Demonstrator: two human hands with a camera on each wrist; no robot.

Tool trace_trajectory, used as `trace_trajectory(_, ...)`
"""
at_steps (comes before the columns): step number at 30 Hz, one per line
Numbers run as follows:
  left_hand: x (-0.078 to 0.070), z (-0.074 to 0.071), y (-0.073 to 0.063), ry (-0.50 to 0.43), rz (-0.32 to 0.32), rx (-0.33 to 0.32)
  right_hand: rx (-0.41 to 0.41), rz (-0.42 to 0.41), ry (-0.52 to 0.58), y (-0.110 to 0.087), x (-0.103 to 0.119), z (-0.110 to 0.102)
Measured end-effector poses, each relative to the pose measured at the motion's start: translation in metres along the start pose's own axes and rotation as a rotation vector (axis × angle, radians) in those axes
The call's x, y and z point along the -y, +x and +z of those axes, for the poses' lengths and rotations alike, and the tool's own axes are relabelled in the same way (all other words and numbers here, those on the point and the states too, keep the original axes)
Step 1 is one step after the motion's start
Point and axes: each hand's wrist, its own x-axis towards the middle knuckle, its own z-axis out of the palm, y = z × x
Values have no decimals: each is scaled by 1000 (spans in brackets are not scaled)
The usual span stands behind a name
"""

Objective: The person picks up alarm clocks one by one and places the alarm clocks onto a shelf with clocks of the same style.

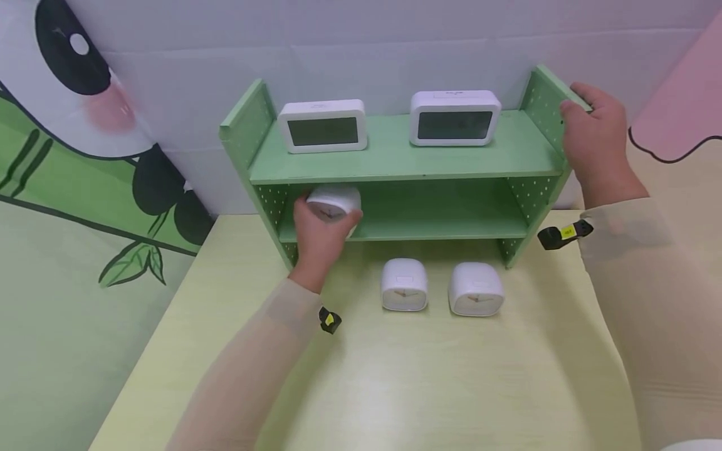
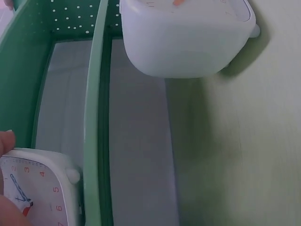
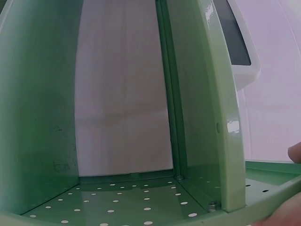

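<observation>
My left hand [image 1: 319, 241] grips a small white analog alarm clock [image 1: 336, 199] at the left end of the middle shelf. In the left wrist view, the held clock's face [image 2: 35, 195] shows, with fingertips at its edge. My right hand [image 1: 600, 128] holds the upper edge of the right side panel of the green shelf unit [image 1: 406, 178]. Two more white alarm clocks, one [image 1: 404, 285] nearer the middle and one [image 1: 476, 289] to its right, stand on the table before the unit. In the right wrist view, a fingertip [image 3: 295, 153] shows beside the panel.
Two white digital clocks with dark screens, a left one [image 1: 323, 126] and a right one [image 1: 455, 118], stand on the top shelf. The pale wooden table [image 1: 383, 382] carries the unit. A printed cloth [image 1: 366, 56] hangs behind.
</observation>
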Motion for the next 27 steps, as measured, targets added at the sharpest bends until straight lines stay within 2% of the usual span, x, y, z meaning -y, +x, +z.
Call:
trace_trajectory(5,3,10,5,-46,4,-60,-3,14,8,0,0,-2)
trace_trajectory(10,1,20,8,-54,-19,-125,-3,22,17,0,2,-3)
trace_trajectory(18,5,30,13,53,-4,-208,-3,20,29,2,0,-3)
trace_trajectory(27,10,37,16,89,-30,-273,5,14,8,1,0,0)
